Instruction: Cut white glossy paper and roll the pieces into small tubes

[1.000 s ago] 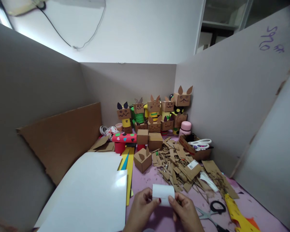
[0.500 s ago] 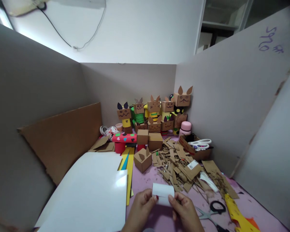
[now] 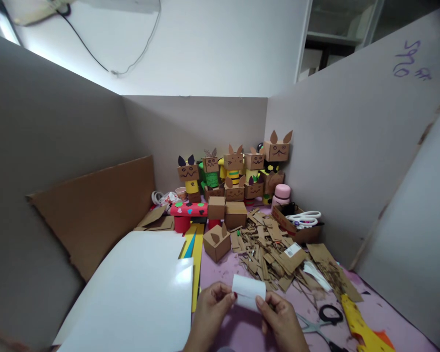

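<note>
A small white paper slip (image 3: 248,292) is sitting low in the middle of the frame, held just above the pink bench (image 3: 238,266). The left hand (image 3: 209,318) is pinching the slip's left edge, its fingers (image 3: 230,295) closing on the paper. The right hand (image 3: 283,322) is gripping the right edge in the same way, thumb on top.

To the left of the hands, large white sheets (image 3: 139,293) are lying flat, with yellow and blue paper strips (image 3: 195,244) showing along their right edge. Just beyond the slip, a small open cardboard box (image 3: 216,241) is standing beside a heap of brown cardboard scraps (image 3: 271,249). In the lower right of the frame, black-handled scissors (image 3: 324,318) are lying near a yellow tool (image 3: 359,325). Farther back on the right, white scissors (image 3: 304,217) are resting in a shallow cardboard tray (image 3: 303,234). Along the back wall, a row of cardboard animal figures (image 3: 234,168) is standing, with a red mushroom-shaped model (image 3: 187,211) in front and to their left. A brown cardboard sheet (image 3: 91,210) is leaning against the left wall.
</note>
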